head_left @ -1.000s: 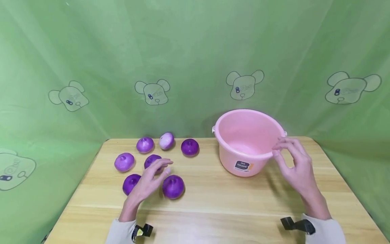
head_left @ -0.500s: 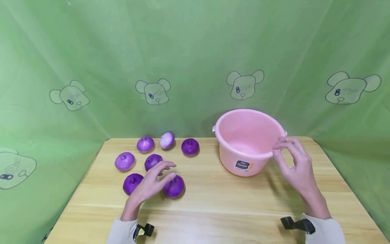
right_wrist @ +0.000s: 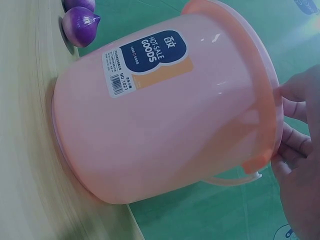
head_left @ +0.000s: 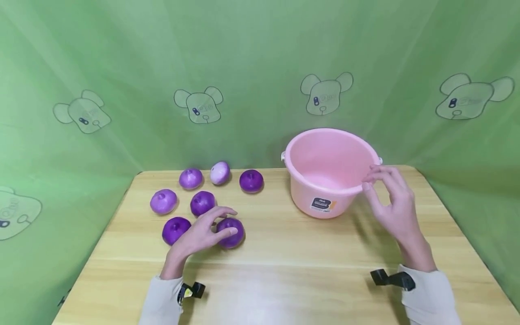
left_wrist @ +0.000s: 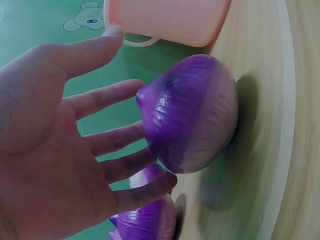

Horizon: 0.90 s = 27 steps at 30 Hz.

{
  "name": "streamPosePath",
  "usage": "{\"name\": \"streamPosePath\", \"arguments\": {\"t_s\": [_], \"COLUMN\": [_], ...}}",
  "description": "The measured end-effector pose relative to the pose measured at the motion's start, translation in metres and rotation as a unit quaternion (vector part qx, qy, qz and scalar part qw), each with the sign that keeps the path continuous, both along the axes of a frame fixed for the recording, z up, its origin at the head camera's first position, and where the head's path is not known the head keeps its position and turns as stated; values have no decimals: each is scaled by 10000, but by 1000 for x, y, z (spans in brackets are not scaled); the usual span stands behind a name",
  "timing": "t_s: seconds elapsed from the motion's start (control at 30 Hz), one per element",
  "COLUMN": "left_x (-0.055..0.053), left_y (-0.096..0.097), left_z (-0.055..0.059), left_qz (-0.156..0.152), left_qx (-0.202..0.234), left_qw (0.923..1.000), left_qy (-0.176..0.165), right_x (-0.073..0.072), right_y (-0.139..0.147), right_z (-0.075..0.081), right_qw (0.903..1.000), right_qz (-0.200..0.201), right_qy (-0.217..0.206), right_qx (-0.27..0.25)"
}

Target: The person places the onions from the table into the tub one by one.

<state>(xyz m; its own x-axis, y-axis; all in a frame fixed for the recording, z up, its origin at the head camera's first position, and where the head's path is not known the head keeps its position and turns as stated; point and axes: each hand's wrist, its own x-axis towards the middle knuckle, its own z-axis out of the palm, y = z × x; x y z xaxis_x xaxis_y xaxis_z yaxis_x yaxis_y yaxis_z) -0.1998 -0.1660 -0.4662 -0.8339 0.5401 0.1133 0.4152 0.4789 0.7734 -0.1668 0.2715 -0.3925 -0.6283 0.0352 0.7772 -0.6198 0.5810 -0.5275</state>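
My left hand [head_left: 197,235] hovers over the front-right purple onion [head_left: 234,242], its thumb and fingers spread around the top. In the left wrist view the palm faces that onion [left_wrist: 192,117], with the fingertips overlapping its far side and the thumb raised apart from it. The onion rests on the table. My right hand [head_left: 397,205] holds the right rim of a pink bucket [head_left: 308,194] between thumb and fingers. The right wrist view has the fingertips at the rim of the upright bucket [right_wrist: 165,135], which carries a printed label [right_wrist: 150,57].
Several more purple onions lie to the left, including one dark onion [head_left: 176,230] beside my left wrist and another [head_left: 251,181] nearest the bucket. The wooden table [head_left: 284,280] meets a green cloth backdrop [head_left: 260,54] at its far edge.
My left hand has moved right and lowered over the front-right onion. The right hand stays at the bucket rim. The head view has tilted down slightly.
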Motion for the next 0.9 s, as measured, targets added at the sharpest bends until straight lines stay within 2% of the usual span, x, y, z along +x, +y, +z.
{"name": "streamPosePath", "arguments": {"t_s": [0.17,0.4,0.47,0.9], "left_x": [0,4,5,9], "left_y": [1,2,2,12], "left_z": [3,-2,-3,-11], "left_qz": [-55,-217,-192,52], "left_qx": [-156,-456,-609,-1117], "left_qw": [9998,9983,9975,9931], "left_qy": [107,290,299,367], "right_x": [-4,-17,-19,-18], "right_y": [0,22,26,29], "right_z": [1,-27,-30,-32], "right_qw": [10000,9998,9997,9993], "right_qz": [-34,-118,-99,-123], "right_qy": [21,-160,-195,-273], "right_qx": [31,99,112,208]}}
